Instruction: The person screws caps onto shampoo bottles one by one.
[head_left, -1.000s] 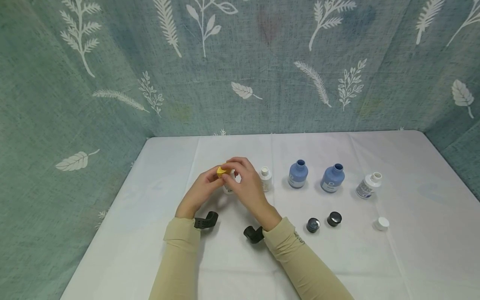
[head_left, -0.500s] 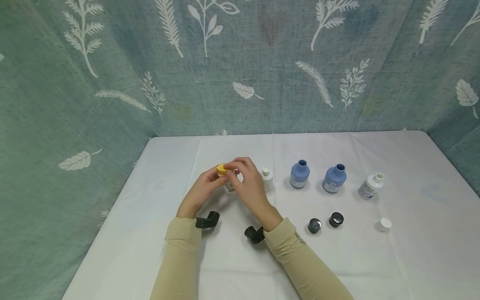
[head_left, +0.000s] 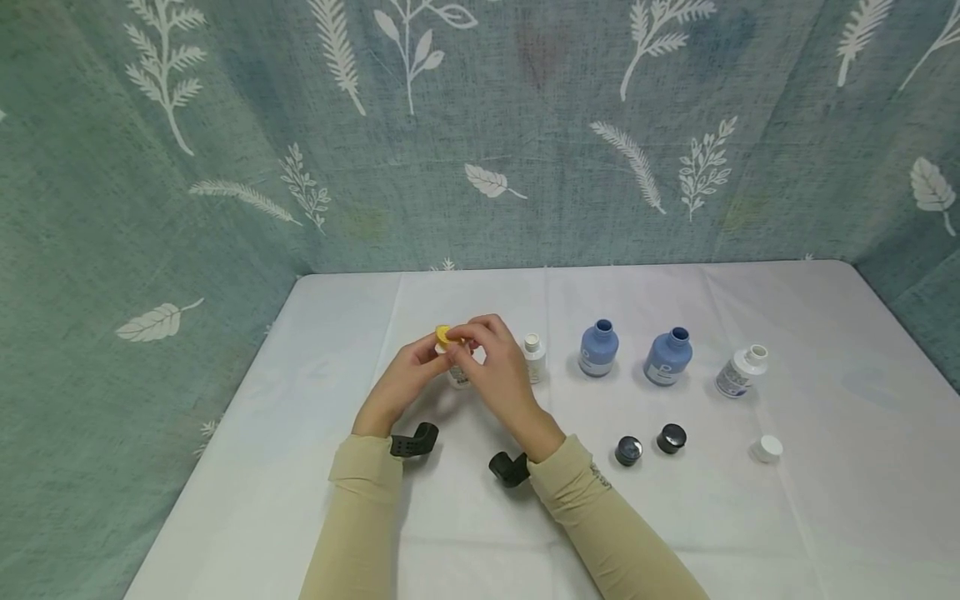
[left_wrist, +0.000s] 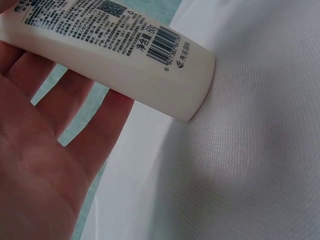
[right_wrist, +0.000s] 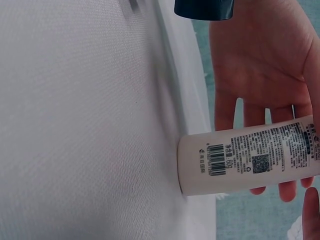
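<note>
A white bottle (head_left: 460, 377) with printed text and a barcode stands upright on the white cloth, a yellow cap (head_left: 443, 335) at its top. My left hand (head_left: 397, 385) holds the bottle near the top; in the left wrist view its fingers lie behind the printed bottle (left_wrist: 115, 55). My right hand (head_left: 504, 377) pinches the yellow cap between thumb and fingers. From the right wrist, the bottle's base (right_wrist: 192, 167) meets the cloth and the right fingertips show past its side. The fingers hide part of the cap and the bottle's neck.
Right of the hands stand a small white bottle (head_left: 533, 360), two blue uncapped bottles (head_left: 598, 350) and another white uncapped bottle (head_left: 738, 372). Nearer lie two black caps (head_left: 628, 451) and a white cap (head_left: 767, 449). A leaf-patterned green curtain (head_left: 480, 208) borders the table.
The yellow cap has turned between the fingers, now showing a rounder top than a second ago. Both hands stay in nearly the same place, and the other things have not moved.
</note>
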